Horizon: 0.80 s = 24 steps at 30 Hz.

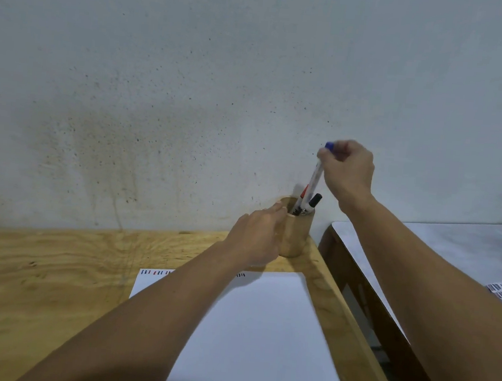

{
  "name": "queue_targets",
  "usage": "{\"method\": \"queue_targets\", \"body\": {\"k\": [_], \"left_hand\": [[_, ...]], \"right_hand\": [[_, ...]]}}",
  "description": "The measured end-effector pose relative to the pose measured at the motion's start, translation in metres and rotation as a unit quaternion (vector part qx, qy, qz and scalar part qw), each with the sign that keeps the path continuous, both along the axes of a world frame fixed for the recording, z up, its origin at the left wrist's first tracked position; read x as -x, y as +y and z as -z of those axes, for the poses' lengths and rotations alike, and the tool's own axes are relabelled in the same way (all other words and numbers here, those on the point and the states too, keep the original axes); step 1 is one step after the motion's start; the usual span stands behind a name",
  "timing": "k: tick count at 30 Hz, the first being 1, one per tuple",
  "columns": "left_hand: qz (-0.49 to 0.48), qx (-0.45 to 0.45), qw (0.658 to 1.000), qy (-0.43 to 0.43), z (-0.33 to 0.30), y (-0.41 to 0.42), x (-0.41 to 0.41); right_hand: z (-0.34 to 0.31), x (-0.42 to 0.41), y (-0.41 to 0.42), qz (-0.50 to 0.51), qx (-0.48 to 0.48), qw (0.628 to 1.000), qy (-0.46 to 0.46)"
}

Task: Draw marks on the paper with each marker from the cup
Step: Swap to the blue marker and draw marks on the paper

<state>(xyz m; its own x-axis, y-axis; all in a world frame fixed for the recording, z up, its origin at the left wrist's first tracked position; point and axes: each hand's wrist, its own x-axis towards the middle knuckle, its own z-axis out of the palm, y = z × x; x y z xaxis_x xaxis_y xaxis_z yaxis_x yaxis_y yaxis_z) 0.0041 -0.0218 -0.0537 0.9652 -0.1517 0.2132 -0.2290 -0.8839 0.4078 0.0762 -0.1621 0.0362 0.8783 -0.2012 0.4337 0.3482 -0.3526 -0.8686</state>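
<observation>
Your left hand (256, 236) was wrapped around the left side of the wooden cup (296, 230), its grip closed on the cup wall with the forefinger lying along the near rim. The cup stood upright at the far right corner of the plywood counter (53, 279), close against the speckled wall (192, 79).

Your right hand (348, 171) was above the cup, its grip pinched shut on the top end of the blue-capped marker (316, 177). That marker hung nearly upright with its blue cap poking out above your fingers and its white barrel reaching down to the mouth of the cup; whether its lower tip was inside the cup or just above the rim could not be told.

Inside the cup stood two more markers: a black-capped marker (312, 203) leaning toward the right rim, and a red marker (302, 195) just behind the blue one's barrel, mostly hidden.

The white paper (262, 328) lay flat on the counter in front of the cup, under your left forearm. A row of short blue, red and black marks (157, 272) ran along its far edge, partly covered by the arm.

To the right, a second grey-topped table (451, 247) stood apart from the counter.
</observation>
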Motion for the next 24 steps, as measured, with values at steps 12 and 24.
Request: {"method": "queue_targets", "body": {"k": [12, 24], "left_hand": [[-0.097, 0.361, 0.926, -0.055, -0.027, 0.01, 0.023], [-0.043, 0.465, 0.884, 0.023, -0.006, 0.039, 0.064]], "right_hand": [[0.009, 0.052, -0.011, -0.222, 0.117, 0.968, -0.004], [0.048, 0.082, 0.002, -0.325, 0.237, 0.906, 0.13]]}}
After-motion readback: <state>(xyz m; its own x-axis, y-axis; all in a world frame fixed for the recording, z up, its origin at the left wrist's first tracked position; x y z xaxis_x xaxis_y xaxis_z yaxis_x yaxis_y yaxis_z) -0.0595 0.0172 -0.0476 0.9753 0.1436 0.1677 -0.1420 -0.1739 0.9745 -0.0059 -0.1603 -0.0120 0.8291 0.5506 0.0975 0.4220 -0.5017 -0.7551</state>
